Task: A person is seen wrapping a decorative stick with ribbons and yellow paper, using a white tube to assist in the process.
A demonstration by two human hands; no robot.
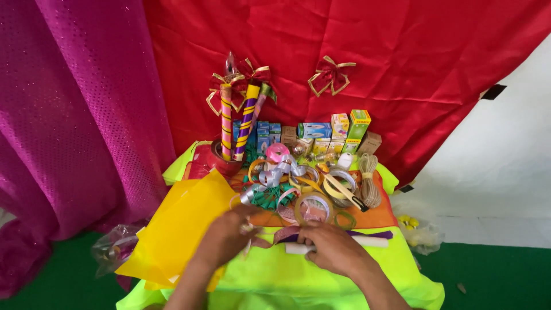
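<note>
At six o'clock the left hand (pixel 229 235) pinched a purple ribbon (pixel 287 234) and the right hand (pixel 333 248) closed on a white roll (pixel 367 241) wrapped in it, low on the lime-clothed desk (pixel 321 281); the ribbon looked likely to slip or unwind if either pinch slackened. Toward twelve o'clock, the tape rolls (pixel 313 208) crowded close, where a sleeve might scatter them; beyond stood striped candles (pixel 238 123).

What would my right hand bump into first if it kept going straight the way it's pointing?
Your right hand points left, toward your left hand. The first thing it would meet is the purple ribbon between them, then the left hand's fingers. Depth is hard to judge here.
</note>
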